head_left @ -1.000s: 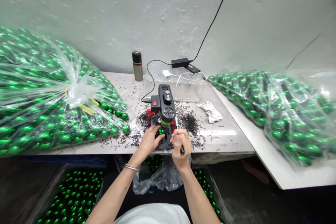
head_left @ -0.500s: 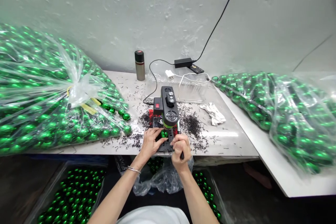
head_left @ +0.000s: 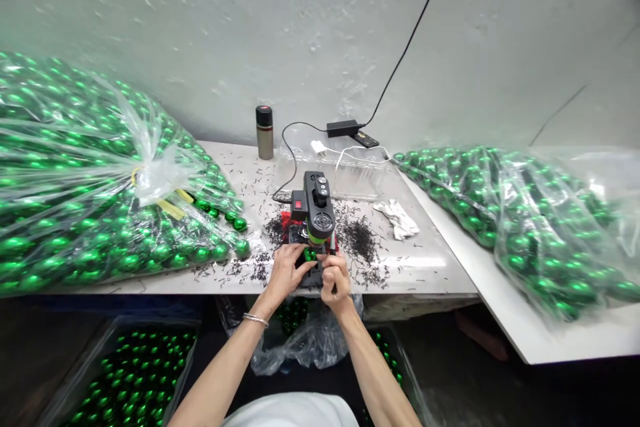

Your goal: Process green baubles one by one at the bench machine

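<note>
A small black bench machine with a red switch stands near the table's front edge. Under its head sits a shiny green ball. My left hand holds the ball from the left between thumb and fingers. On the right, my right hand is closed around a dark handle, mostly hidden by the fingers, with its fingertips close to the ball. Small black pieces lie scattered over the table around the machine.
Large clear bags of green balls lie left and right. Behind the machine are a bottle, a clear plastic tray, a power adapter and white gloves. Boxes of green balls stand below.
My right hand has moved a little left, nearer to the ball and the machine. My left hand stays on the ball. The camera view has shifted slightly.
</note>
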Demonstrator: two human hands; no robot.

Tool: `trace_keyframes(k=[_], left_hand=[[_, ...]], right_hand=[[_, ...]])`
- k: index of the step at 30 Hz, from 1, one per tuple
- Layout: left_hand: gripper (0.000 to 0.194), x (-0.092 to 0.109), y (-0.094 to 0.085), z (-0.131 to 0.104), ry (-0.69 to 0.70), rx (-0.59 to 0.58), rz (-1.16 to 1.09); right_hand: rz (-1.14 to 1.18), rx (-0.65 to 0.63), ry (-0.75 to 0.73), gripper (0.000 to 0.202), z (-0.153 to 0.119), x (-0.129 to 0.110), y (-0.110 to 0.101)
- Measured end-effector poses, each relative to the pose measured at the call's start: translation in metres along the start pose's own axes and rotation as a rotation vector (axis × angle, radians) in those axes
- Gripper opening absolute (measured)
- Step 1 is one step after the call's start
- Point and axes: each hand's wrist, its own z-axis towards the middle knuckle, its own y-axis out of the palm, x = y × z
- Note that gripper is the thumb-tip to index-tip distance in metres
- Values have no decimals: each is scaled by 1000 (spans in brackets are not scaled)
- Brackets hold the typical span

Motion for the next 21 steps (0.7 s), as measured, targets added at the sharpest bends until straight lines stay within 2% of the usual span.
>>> trace_keyframes(k=[3, 6, 8, 10, 12, 14, 15, 17, 19, 21], left_hand=[[32, 1, 0, 5, -12, 7, -18], [29, 5, -2, 2, -28, 62, -42], [28, 9, -5, -13, -26, 110, -55], [32, 14, -11, -38, 10, 118, -58], [42, 16, -18, -64, 73, 79, -48], [53, 13, -28, -78, 91, 86, -6], [52, 9, -35, -77, 75, 123, 28], [38, -4, -55, -61, -3, 241, 114], [28, -21, -80, -28, -117, 339, 219], [27, -37, -102, 8, -255, 309, 341]], right_hand=[[34, 107, -42, 29, 15, -11, -7], [59, 171, 31, 30, 40, -30, -17], [91, 165, 126, 29, 55, -41, -23], [126, 156, 161, 30, 63, -47, -27], [152, 177, 164, 32, 62, -49, -26], [166, 210, 180, 32, 54, -47, -22], [174, 224, 189, 31, 50, -45, -19], [188, 251, 205, 31, 42, -42, -14], [194, 268, 218, 31, 38, -40, -12], [183, 271, 227, 31, 38, -40, -11]])
